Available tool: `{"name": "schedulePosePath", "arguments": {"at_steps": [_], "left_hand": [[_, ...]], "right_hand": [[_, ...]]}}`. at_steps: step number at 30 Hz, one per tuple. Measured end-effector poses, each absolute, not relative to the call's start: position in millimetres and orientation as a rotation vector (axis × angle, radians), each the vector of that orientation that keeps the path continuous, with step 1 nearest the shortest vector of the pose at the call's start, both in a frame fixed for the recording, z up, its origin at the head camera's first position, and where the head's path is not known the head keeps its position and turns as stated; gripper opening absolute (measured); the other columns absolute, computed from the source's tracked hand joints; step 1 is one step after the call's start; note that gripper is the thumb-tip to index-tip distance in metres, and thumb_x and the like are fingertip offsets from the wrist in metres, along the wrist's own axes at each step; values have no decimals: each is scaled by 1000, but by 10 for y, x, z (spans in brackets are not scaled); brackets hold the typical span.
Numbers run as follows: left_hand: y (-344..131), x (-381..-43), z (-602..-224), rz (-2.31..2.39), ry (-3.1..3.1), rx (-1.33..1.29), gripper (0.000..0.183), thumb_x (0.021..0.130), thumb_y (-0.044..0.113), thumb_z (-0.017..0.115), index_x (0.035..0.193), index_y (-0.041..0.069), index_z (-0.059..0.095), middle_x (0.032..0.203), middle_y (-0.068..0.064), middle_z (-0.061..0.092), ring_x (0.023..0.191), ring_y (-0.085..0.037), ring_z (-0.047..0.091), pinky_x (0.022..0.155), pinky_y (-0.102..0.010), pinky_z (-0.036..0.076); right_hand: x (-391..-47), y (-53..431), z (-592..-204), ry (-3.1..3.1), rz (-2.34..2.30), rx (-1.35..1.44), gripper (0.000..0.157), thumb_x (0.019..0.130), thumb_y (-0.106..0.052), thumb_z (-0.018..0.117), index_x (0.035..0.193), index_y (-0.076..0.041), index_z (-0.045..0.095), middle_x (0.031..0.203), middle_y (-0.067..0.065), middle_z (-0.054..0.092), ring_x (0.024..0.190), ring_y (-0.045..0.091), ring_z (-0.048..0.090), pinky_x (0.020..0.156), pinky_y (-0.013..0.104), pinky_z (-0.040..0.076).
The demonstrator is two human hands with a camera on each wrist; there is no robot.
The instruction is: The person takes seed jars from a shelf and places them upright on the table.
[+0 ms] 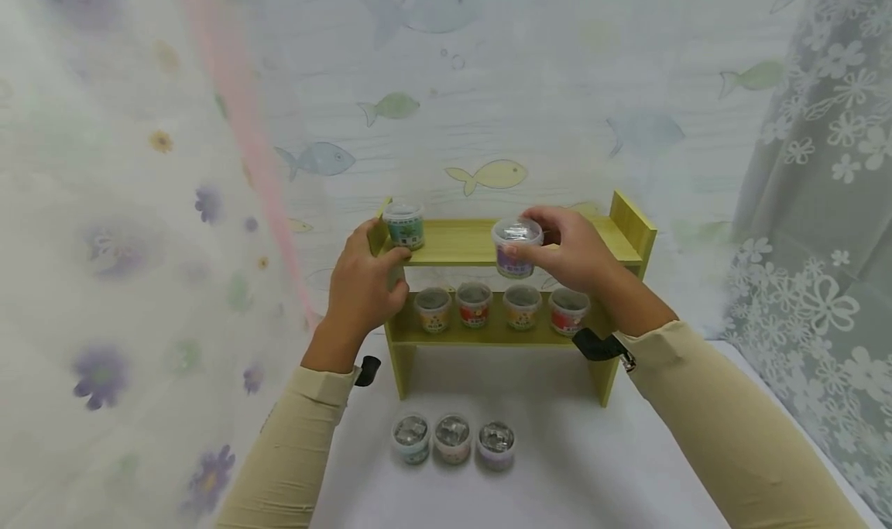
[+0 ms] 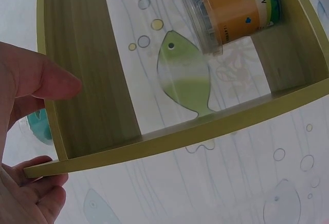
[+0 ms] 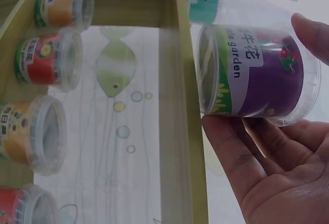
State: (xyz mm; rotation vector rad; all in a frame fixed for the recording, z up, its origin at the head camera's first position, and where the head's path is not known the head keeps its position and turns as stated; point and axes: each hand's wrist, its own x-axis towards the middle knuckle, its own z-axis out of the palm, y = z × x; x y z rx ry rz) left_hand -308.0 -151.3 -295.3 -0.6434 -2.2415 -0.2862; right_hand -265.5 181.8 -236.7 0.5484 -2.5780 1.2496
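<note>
My right hand [image 1: 574, 250] holds a small clear plastic cup with a purple label [image 1: 514, 264] between thumb and fingers, at the front edge of the upper tier of a yellow-green wooden shelf [image 1: 453, 244]. In the right wrist view the purple-labelled cup [image 3: 267, 80] lies across the fingers [image 3: 229, 147], close beside the board. My left hand [image 1: 365, 285] grips the shelf's left end, its thumb in front and its other fingers round the side panel. Beside it, a teal-labelled cup [image 1: 406, 231] stands on the upper tier's left end.
Orange- and red-labelled cups [image 1: 474, 312] stand in a row on the lower tier. Three more lidded cups [image 1: 453, 440] sit on the white tabletop [image 1: 557, 467] before the shelf. A fish-printed curtain [image 1: 488, 87] hangs behind, with a flowered curtain [image 1: 139, 281] at left.
</note>
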Motion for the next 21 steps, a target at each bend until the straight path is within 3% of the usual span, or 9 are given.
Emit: {"name": "schedulePosePath", "arguments": {"at_steps": [13, 21], "left_hand": [[-1492, -3058, -2935, -277, -2255, -628, 34, 81, 17, 73, 115, 19, 79, 151, -31, 45, 139, -46, 47, 103, -58, 51], [-1498, -3046, -2947, -275, -2252, -623, 34, 81, 16, 75, 115, 19, 78, 152, -30, 44, 140, -45, 46, 104, -57, 50]], "right_hand": [[-2462, 1982, -2565, -2563, 1257, 581, 59, 93, -40, 76, 140, -8, 59, 126, 10, 69, 112, 27, 70, 93, 45, 59], [-2285, 2042, -2856, -2547, 1358, 547, 57, 91, -36, 80, 137, -10, 60, 125, 10, 69, 113, 27, 70, 87, 27, 59]]}}
